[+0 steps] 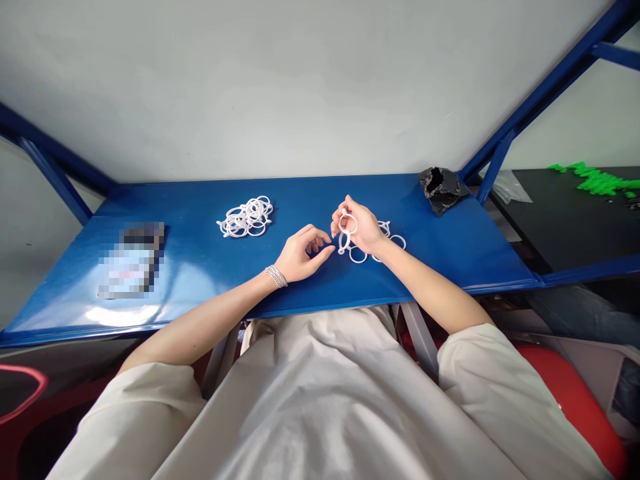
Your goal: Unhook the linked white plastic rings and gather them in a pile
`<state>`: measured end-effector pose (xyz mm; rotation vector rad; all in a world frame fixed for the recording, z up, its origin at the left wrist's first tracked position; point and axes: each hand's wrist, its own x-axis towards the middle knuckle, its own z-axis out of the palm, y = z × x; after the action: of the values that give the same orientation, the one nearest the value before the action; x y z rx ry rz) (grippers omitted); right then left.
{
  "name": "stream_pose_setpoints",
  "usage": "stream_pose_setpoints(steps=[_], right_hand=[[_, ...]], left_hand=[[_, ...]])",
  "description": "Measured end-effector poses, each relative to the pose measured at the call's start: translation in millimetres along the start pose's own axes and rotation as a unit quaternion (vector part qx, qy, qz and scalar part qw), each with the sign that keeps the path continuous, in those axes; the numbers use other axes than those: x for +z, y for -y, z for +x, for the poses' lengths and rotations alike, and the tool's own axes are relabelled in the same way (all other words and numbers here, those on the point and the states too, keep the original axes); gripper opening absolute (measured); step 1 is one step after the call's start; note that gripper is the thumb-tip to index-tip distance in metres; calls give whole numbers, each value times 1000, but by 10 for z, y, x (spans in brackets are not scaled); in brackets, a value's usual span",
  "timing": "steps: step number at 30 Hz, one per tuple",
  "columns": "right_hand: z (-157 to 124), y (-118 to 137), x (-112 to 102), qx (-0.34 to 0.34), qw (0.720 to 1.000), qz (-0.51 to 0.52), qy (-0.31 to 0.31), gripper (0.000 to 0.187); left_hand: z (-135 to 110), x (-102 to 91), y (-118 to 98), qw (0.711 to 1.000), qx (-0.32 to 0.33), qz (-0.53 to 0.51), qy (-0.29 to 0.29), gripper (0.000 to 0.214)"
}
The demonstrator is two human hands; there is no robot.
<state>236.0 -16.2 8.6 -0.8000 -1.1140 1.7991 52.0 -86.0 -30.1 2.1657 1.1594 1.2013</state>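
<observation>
My right hand (pixel 361 225) is raised a little above the blue table (pixel 200 267) and pinches a white plastic ring (pixel 349 223) between thumb and fingers. Under and beside that hand lie a few loose white rings (pixel 387 239). My left hand (pixel 303 253) rests on the table just left of them, fingers curled with the tips apart, holding nothing. A silver bracelet (pixel 275 275) sits on the left wrist. A pile of several white rings (pixel 247 217) lies farther left on the table.
A crumpled black plastic bag (pixel 441 189) sits at the table's back right corner. A blurred-out flat object (pixel 131 260) lies at the left. Blue frame struts (pixel 525 113) rise on both sides. A dark table with green pieces (pixel 597 179) stands to the right.
</observation>
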Motion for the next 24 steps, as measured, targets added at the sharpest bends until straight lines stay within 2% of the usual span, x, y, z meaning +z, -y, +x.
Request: stream_pose_setpoints(steps=[6, 10, 16, 24], right_hand=[[-79, -32, 47, -23, 999, 6, 41, 56], [-101, -106, 60, -47, 998, -20, 42, 60], [-99, -220, 81, -68, 995, -61, 46, 60], [-184, -200, 152, -121, 986, -105, 48, 60]], left_hand=[[4, 1, 20, 998, -18, 6, 55, 38], [1, 8, 20, 996, -18, -4, 86, 47], [-14, 73, 10, 993, -44, -76, 84, 49], [-17, 111, 39, 986, -98, -112, 70, 42]])
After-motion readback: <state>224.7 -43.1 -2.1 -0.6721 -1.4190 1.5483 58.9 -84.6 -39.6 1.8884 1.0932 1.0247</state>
